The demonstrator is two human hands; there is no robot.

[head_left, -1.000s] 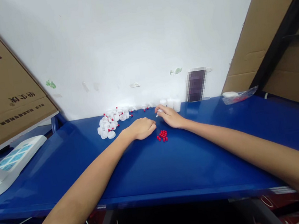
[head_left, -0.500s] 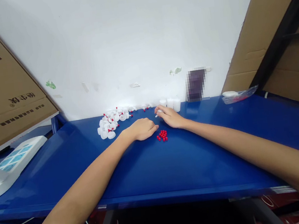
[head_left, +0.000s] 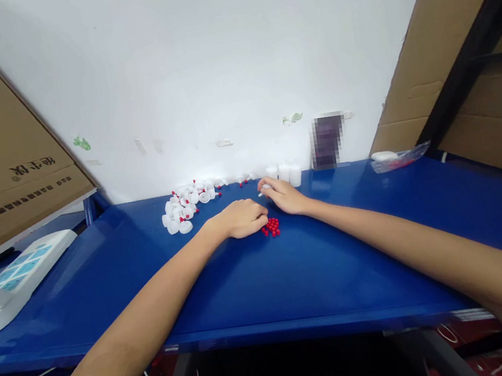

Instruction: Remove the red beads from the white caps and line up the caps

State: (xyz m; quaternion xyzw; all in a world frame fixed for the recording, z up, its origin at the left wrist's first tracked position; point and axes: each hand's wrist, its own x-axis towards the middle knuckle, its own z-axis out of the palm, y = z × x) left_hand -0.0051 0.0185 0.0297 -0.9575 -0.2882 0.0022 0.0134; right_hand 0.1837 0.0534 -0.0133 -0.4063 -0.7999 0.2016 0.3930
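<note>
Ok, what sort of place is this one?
Likely a small assembly or packing bench: a blue-topped worktable, a heap of small white plastic caps, a cluster of tiny red plastic plugs, and large brown cardboard boxes alongside.

My left hand (head_left: 239,219) and right hand (head_left: 282,196) are bare, and so are both arms. My left forearm (head_left: 154,299) and right forearm (head_left: 426,251) show uncovered all the way to the picture's lower edge. They look slim and smooth, narrowing at the wrists. My fingers are too small here to make out nails or knuckles.
</note>
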